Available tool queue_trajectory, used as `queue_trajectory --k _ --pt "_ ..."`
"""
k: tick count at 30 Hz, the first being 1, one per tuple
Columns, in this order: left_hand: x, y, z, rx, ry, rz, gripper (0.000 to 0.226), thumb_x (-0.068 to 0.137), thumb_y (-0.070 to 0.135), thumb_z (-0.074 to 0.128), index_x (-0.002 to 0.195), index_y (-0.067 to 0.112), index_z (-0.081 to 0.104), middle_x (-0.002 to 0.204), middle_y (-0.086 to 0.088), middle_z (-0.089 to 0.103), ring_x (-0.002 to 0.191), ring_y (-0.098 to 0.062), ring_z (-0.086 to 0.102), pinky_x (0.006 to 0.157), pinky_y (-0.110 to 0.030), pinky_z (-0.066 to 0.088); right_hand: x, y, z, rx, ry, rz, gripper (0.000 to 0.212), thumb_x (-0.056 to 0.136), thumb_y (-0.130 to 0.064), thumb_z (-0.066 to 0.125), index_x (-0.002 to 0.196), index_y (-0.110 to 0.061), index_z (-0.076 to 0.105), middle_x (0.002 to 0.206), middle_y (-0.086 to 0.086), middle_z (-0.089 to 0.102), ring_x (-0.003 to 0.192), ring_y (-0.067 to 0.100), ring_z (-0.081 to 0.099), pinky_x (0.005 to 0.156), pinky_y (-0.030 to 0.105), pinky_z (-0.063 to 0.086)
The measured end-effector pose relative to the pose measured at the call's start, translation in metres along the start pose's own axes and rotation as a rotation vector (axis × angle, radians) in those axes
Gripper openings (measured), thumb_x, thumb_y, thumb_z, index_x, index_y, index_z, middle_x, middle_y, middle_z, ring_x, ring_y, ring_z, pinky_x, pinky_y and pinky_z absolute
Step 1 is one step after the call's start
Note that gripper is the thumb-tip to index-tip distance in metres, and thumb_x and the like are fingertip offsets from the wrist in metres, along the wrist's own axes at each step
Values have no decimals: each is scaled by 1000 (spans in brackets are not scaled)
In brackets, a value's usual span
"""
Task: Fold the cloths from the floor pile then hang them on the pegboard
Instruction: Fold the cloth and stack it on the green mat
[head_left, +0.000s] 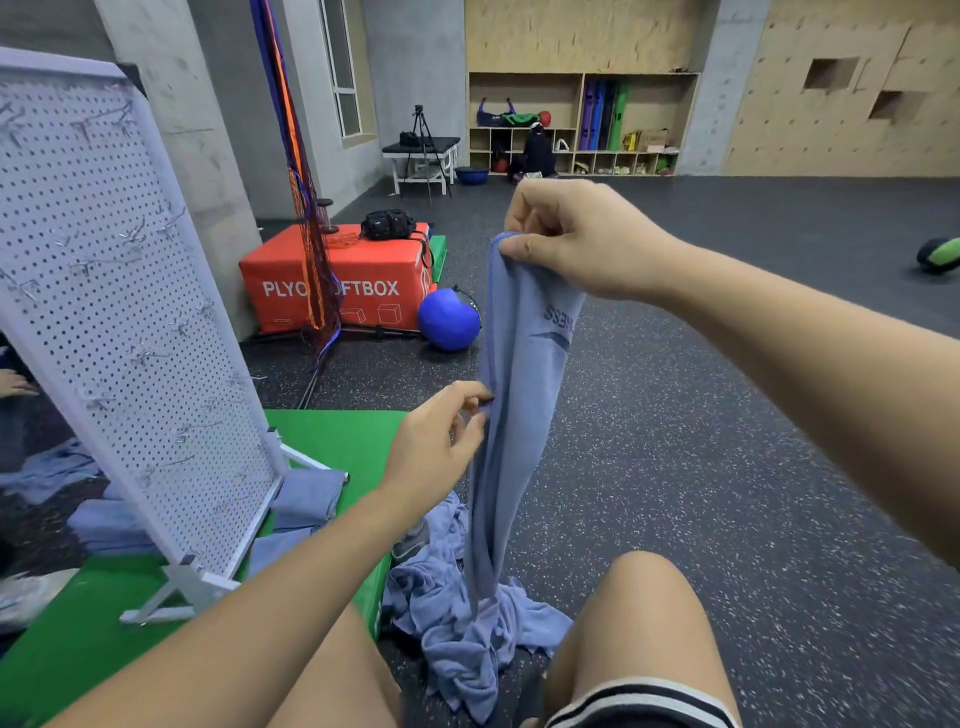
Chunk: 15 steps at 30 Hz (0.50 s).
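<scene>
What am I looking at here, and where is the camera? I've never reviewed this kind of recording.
No machine here: a person works bare-handed, and the one picture comes from a camera worn on their head, looking down. The right hand pinches the top of a blue cloth so it hangs; the left hand pinches its edge lower down. Its lower end meets a crumpled pile on the floor. Left of that, a white pegboard stands on a green mat, with folded cloths at its foot.
</scene>
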<state>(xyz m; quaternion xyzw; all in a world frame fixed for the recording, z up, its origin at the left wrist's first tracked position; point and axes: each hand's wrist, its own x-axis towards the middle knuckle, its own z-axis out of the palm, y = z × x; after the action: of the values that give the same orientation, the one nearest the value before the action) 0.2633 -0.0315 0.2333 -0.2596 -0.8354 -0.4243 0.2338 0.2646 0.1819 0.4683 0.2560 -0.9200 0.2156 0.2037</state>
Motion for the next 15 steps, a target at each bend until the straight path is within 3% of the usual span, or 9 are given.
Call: queue_trajectory --k 3,8,15 --pt "0 1 6 -35 13 -50 25 93 19 76 113 32 68 84 14 64 75 -14 61 70 -23 46 -2 -1 1 0 -13 5 13 99 -31 73 94 -24 63 69 -10 60 58 -4 51 54 13 34" --pt "-6 -5 21 -6 -27 -133 8 93 34 75 99 33 71 88 12 69 79 -12 62 78 -42 54 -10 -3 6 2 -14 3 14 98 -36 73 94 -27 63 70 -8 60 61 0 50 55 18 35" --pt "-16 -18 26 -28 -6 -281 24 86 43 84 92 34 62 70 8 65 69 -9 63 72 -43 56 -18 -5 8 -9 10 -11 13 98 -36 73 96 -26 64 67 -9 57 61 1 49 55 19 33"
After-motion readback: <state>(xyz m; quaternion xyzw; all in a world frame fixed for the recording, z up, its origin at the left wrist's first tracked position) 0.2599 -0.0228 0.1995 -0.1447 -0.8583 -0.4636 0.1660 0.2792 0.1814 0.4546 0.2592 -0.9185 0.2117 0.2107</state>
